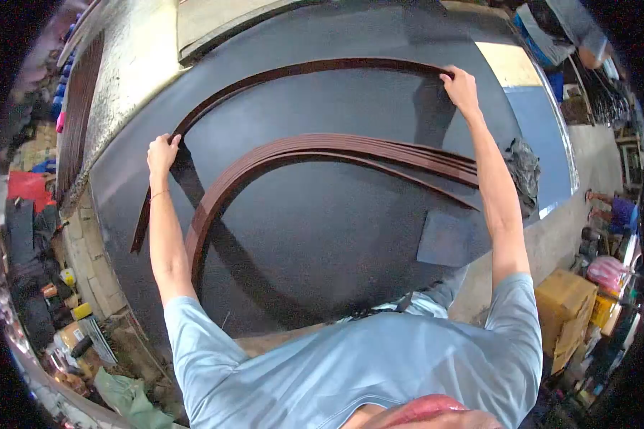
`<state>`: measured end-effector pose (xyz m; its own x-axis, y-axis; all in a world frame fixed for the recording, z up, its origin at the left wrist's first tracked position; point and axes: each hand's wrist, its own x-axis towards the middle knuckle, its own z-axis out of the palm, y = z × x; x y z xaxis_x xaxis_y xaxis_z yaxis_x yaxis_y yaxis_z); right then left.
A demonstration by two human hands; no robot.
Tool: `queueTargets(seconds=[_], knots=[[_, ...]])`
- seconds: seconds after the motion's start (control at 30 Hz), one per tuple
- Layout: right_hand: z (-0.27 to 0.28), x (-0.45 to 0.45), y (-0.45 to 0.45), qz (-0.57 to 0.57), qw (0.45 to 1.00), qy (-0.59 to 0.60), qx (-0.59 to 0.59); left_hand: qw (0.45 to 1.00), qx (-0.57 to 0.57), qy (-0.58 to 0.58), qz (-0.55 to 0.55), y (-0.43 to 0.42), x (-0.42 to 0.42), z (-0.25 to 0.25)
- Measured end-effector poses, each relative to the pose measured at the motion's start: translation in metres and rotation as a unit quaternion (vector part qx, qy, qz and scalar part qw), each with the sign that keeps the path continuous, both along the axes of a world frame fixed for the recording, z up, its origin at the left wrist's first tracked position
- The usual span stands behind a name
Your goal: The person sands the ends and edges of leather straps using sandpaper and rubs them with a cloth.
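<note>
Blue shirt [393, 357], left grip [163, 153], right grip [461, 90], both pinching brown strip [322, 65]

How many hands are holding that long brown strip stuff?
2: the left hand grips the brown strip material partway along; the right hand holds its right end. Both show clearly.

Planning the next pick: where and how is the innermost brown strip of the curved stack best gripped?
Probably by its splayed right end, pinched from the person's near side: that end stands apart from the curved stack, leaving a gap, while its middle lies close against the others. The left hand and right hand both hold another strip.
</note>
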<state>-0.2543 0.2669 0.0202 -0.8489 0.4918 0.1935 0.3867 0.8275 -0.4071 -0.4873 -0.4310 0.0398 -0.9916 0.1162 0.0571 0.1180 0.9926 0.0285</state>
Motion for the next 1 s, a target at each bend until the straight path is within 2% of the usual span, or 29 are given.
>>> queueTargets(seconds=[0.03, 0.07, 0.1, 0.17, 0.23, 0.27, 0.3, 0.33, 0.37, 0.4, 0.43, 0.47, 0.57, 0.63, 0.67, 0.73, 0.8, 0.87, 0.93, 1.0], knots=[[-0.004, 0.003, 0.002, 0.028, 0.995, 0.054, 0.076, 1.0, -0.003, -0.005, -0.012, 0.011, 0.006, 0.004], [-0.012, 0.012, 0.004, 0.054, 0.982, 0.1, 0.151, 0.999, -0.006, 0.046, -0.008, 0.02, 0.014, 0.008], [0.009, 0.027, -0.009, 0.051, 0.989, 0.079, 0.117, 0.996, -0.008, 0.093, -0.006, 0.033, 0.023, 0.011], [0.059, 0.073, -0.046, 0.055, 0.981, 0.176, 0.065, 0.965, 0.1, 0.22, -0.102, 0.081, 0.053, 0.024], [0.094, 0.142, -0.099, 0.043, 0.983, 0.171, -0.046, 0.916, 0.235, 0.219, -0.24, 0.171, 0.13, 0.056], [0.1, 0.178, -0.132, 0.043, 0.981, 0.182, -0.047, 0.894, 0.267, 0.187, -0.307, 0.213, 0.168, 0.057], [0.094, 0.218, -0.151, 0.088, 0.979, 0.118, -0.142, 0.861, 0.3, 0.142, -0.385, 0.254, 0.208, 0.058], [0.093, 0.252, -0.176, 0.113, 0.985, 0.028, -0.13, 0.816, 0.348, 0.064, -0.456, 0.295, 0.246, 0.053], [0.09, 0.277, -0.198, 0.136, 0.982, -0.061, -0.115, 0.773, 0.367, 0.038, -0.517, 0.335, 0.281, 0.042], [0.077, 0.295, -0.216, 0.128, 0.989, -0.076, -0.018, 0.731, 0.376, 0.001, -0.569, 0.37, 0.312, 0.03], [0.065, 0.307, -0.222, 0.119, 0.989, -0.084, 0.03, 0.698, 0.375, -0.011, -0.61, 0.4, 0.338, 0.015], [0.054, 0.32, -0.227, 0.11, 0.987, -0.091, 0.078, 0.703, 0.323, -0.004, -0.633, 0.423, 0.358, 0.008], [0.034, 0.341, -0.218, 0.115, 0.99, -0.068, 0.038, 0.717, 0.238, -0.033, -0.654, 0.463, 0.386, -0.027], [0.02, 0.355, -0.208, 0.141, 0.985, -0.072, 0.066, 0.741, 0.277, -0.053, -0.609, 0.466, 0.391, -0.027], [0.015, 0.364, -0.201, 0.123, 0.992, -0.014, 0.032, 0.752, 0.294, 0.0, -0.59, 0.463, 0.395, -0.026], [0.036, 0.376, -0.185, 0.105, 0.994, -0.017, 0.02, 0.791, 0.264, 0.015, -0.552, 0.443, 0.411, -0.002], [0.047, 0.389, -0.173, 0.059, 0.998, -0.013, -0.007, 0.823, 0.235, 0.003, -0.518, 0.42, 0.437, -0.005], [0.039, 0.396, -0.164, 0.005, 0.998, -0.013, -0.054, 0.865, 0.21, 0.049, -0.452, 0.412, 0.466, -0.015], [0.03, 0.398, -0.16, -0.011, 0.995, -0.046, -0.085, 0.881, 0.209, 0.047, -0.422, 0.408, 0.484, -0.017], [0.022, 0.387, -0.165, -0.01, 0.997, -0.055, -0.056, 0.899, 0.204, 0.052, -0.384, 0.412, 0.493, -0.015]])
